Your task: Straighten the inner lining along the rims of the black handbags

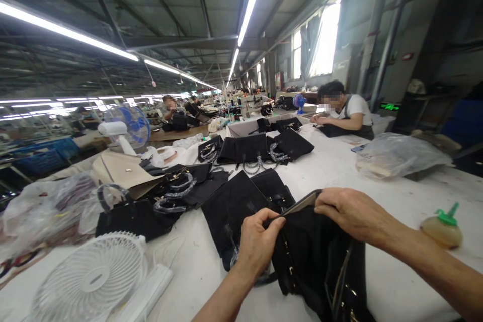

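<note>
A black handbag (320, 261) lies on the white table (396, 282) right in front of me, its mouth turned toward me. My left hand (258, 246) pinches the bag's near-left rim, fingers closed on it. My right hand (350, 214) curls over the top right edge, where a tan lining strip shows. Both hands hold the opening apart. Gold hardware runs down the bag's front. More black bags (241, 201) lie flat just beyond it.
A white desk fan (90, 276) lies at the near left. A glue bottle with a green nozzle (442, 229) stands at the right. Plastic-wrapped goods (396, 153), a beige bag (124, 171) and several black bags fill the table. A co-worker (345, 110) sits at the far right.
</note>
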`<state>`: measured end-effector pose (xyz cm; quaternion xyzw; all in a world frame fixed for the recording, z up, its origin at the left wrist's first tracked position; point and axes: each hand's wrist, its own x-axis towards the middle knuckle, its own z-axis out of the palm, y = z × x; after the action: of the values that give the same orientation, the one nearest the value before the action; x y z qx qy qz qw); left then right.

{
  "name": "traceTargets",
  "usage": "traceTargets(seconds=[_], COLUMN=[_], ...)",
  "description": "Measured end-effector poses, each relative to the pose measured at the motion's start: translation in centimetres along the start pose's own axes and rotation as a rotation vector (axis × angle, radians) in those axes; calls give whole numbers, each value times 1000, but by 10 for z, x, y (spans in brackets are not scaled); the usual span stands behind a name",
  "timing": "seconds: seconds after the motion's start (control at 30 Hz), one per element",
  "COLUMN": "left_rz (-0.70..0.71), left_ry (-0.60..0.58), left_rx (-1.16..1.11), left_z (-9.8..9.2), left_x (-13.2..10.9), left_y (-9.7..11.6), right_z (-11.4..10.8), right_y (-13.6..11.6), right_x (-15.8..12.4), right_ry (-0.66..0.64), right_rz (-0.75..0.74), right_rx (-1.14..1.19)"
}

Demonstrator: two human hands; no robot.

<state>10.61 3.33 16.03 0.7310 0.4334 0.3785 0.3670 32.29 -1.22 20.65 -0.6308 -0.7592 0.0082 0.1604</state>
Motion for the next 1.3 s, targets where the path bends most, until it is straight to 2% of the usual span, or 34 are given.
traceTargets(seconds=[0.1, 0.4, 0.83, 0.9, 1.03, 1.2, 1.23, 1.3], left_rz=[4, 27, 34, 38, 23, -116, -111, -56], left_ry=[-2, -7, -21, -32, -145, -525, -556, -497], left_rx=[-12, -2, -18, -12, 6, -86, -86, -43], left_z=[-1, 4, 5, 5, -4, -13, -11, -2], left_x=[-3, -7, -10, -10, -10, -5, 0, 10], left_y=[0, 3, 3, 3, 9, 27, 30, 32], right_z=[-6, -2, 1, 0, -4, -3, -2, 1], right_y=[8, -1, -4, -3, -2, -8, -10, -13], right_x=[-3, 8, 14, 16, 13, -1, -2, -3], right_ry=[-15, 46, 64, 72, 33, 42, 49, 62], right_rz=[24, 117, 183, 144, 33, -119, -143, -160], right_rx=[-33, -247, -265, -250, -245, -207, -205, -209])
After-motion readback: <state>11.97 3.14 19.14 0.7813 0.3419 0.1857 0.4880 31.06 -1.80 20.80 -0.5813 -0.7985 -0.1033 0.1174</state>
